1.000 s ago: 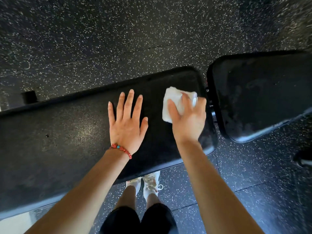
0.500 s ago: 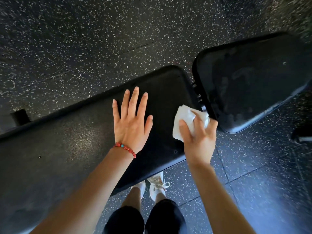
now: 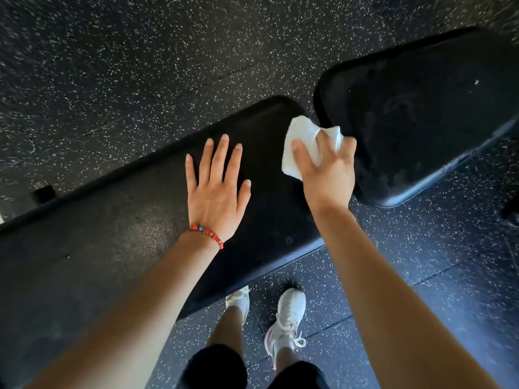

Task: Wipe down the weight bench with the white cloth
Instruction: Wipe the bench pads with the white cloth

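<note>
A black padded weight bench runs across the view: a long pad from the left to the centre, and a second, shorter pad at the upper right, with a narrow gap between them. My left hand lies flat on the long pad, fingers straight and spread, a red bead bracelet at the wrist. My right hand grips the folded white cloth at the long pad's right end, right at the gap, and the cloth's far corner reaches the edge of the shorter pad.
Black rubber floor with white speckles surrounds the bench. My two feet in white shoes stand at the near side, partly under the long pad. A small dark block sits on the floor beyond the bench at far left.
My right hand first drew the cloth toward the near edge of the long pad, then pushed it away and to the right, up to the gap. My left hand stayed flat.
</note>
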The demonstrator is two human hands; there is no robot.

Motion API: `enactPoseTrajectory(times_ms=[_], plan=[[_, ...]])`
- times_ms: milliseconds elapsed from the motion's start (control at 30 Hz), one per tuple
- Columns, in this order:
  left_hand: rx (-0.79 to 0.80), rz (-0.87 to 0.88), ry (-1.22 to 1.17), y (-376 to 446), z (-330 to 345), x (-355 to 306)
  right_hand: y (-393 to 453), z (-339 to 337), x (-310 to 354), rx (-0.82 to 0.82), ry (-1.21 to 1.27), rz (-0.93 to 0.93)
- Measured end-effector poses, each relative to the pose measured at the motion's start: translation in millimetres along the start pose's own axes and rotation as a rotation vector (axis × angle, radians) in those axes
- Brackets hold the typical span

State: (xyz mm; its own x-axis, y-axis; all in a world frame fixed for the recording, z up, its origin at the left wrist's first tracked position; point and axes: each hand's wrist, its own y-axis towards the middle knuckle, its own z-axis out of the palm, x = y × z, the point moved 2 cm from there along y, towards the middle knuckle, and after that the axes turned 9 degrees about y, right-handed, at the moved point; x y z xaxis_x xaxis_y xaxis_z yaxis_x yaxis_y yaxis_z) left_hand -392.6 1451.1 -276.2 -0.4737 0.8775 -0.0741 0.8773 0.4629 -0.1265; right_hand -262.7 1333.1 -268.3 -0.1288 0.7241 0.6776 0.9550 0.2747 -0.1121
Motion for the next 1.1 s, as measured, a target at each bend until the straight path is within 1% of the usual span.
enactPoseTrajectory(times_ms=[100,233,333,433,500,600,633,667,800,900,1100], plan=[[-0.008,0.004,0.000,-13,0,-2,-26,-17,-20,0.013,-0.002,0.043],[-0.004,-0.015,-0.009,-48,1,-6,-54,-29,-37,-0.023,0.034,0.077],[0.008,-0.021,0.005,-75,2,-6,-69,-33,-42,-0.025,0.045,0.075],[0.025,-0.066,-0.002,-95,3,-3,-89,-32,-39,-0.059,0.074,0.068],[0.044,-0.084,-0.009,-103,3,-4,-110,-25,-30,-0.048,0.063,0.006],[0.041,-0.096,-0.030,-109,3,-5,-145,-11,-19,0.022,0.008,-0.134],[0.041,-0.105,-0.040,-108,1,-5,-152,-9,-16,0.046,0.020,-0.140],[0.037,-0.113,-0.046,-107,-1,-5,-155,-9,-14,0.069,0.047,-0.116],[0.046,-0.092,-0.074,-95,-14,-13,-144,-18,-16,0.138,0.194,0.088],[0.042,-0.050,-0.105,-80,-22,-26,-128,-34,-22,0.093,0.247,0.182],[0.038,0.065,-0.134,-38,-36,-62,-80,-80,-37,-0.044,0.257,0.274]])
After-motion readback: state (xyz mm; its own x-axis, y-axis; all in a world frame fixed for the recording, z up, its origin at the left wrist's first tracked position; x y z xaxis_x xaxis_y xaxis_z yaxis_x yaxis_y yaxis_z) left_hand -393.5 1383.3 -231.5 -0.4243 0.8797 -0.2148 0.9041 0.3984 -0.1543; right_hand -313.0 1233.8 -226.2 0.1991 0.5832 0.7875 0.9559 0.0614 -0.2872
